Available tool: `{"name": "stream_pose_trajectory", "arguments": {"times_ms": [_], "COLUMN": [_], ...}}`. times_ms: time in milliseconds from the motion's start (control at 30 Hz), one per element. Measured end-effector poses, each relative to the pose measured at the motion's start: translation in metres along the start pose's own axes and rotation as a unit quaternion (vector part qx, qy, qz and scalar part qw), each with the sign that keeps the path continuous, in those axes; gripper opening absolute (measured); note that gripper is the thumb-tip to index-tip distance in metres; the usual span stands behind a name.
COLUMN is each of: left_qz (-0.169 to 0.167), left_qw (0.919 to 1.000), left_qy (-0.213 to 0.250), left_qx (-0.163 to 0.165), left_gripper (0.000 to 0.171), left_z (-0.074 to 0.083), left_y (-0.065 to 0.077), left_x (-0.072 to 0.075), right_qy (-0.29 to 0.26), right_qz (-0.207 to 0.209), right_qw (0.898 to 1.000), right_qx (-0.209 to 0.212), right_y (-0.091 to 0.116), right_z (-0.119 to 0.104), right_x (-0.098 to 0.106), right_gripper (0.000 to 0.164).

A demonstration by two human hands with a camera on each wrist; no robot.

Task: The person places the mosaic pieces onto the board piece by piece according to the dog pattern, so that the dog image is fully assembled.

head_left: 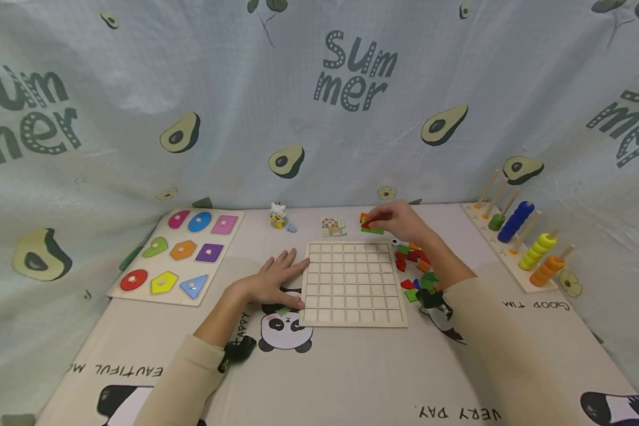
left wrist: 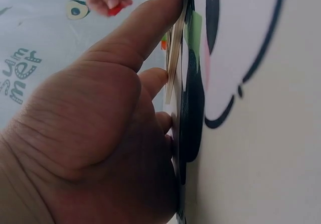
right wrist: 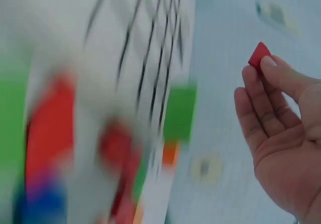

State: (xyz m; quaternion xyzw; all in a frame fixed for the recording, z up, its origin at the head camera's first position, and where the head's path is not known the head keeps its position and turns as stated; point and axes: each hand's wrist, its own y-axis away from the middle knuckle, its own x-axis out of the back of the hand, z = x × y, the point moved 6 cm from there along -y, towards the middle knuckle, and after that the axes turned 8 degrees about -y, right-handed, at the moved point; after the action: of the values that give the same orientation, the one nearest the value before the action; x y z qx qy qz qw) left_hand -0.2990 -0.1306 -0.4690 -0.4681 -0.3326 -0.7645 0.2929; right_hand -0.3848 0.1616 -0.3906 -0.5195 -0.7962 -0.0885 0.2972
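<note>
Nearest, the left hand (head_left: pixel 271 279), fingers spread, touches the left edge of a pale wooden grid board (head_left: pixel 353 287). Farther off, the right hand (head_left: pixel 400 222) pinches a small red angular piece (right wrist: pixel 259 54) near a flat green piece (head_left: pixel 374 231). Positioning seems underway; next calls for careful alignment, then release.

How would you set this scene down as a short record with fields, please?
Left hand: rests against the left edge of the wooden grid board
Right hand: pinches a red piece, held up off the table
Right of board: loose coloured pieces
Beyond board: picture card, small figurine
Far left: shape puzzle
Far right: peg stand with coloured rings
</note>
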Motion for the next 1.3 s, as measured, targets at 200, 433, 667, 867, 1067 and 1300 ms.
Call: {"name": "stream_pose_trajectory", "arguments": {"times_ms": [200,433,667,867,1067,1300], "left_qz": [-0.001,0.002,0.0,0.003,0.006,0.001], "left_qw": [1.0,1.0,1.0,0.9999,0.9999,0.9999], "left_qy": [-0.001,-0.003,-0.008,-0.011,-0.011,-0.014], "left_qx": [0.004,0.002,0.002,0.004,0.002,0.001], "left_gripper": [0.106,0.105,0.104,0.104,0.103,0.104], "left_z": [-0.001,-0.001,0.0,0.002,0.002,0.002], "left_y": [0.001,0.001,0.002,0.003,0.002,0.0], "left_x": [0.0,0.0,-0.002,0.001,0.003,0.001], "right_qy": [0.036,0.113,0.137,0.145,0.117,0.176], "right_qz": [-0.079,-0.069,-0.094,-0.123,-0.052,0.027], "right_qw": [0.996,0.991,0.986,0.982,0.992,0.978], "right_qx": [0.021,-0.004,-0.019,0.006,0.015,-0.104], "right_y": [-0.034,-0.048,-0.044,-0.032,0.013,0.053], "right_z": [-0.016,-0.011,-0.008,-0.018,-0.023,0.034], "right_x": [-0.078,-0.111,-0.114,-0.102,-0.031,0.035], "right_gripper": [0.012,0.004,0.012,0.027,0.038,0.038]}}
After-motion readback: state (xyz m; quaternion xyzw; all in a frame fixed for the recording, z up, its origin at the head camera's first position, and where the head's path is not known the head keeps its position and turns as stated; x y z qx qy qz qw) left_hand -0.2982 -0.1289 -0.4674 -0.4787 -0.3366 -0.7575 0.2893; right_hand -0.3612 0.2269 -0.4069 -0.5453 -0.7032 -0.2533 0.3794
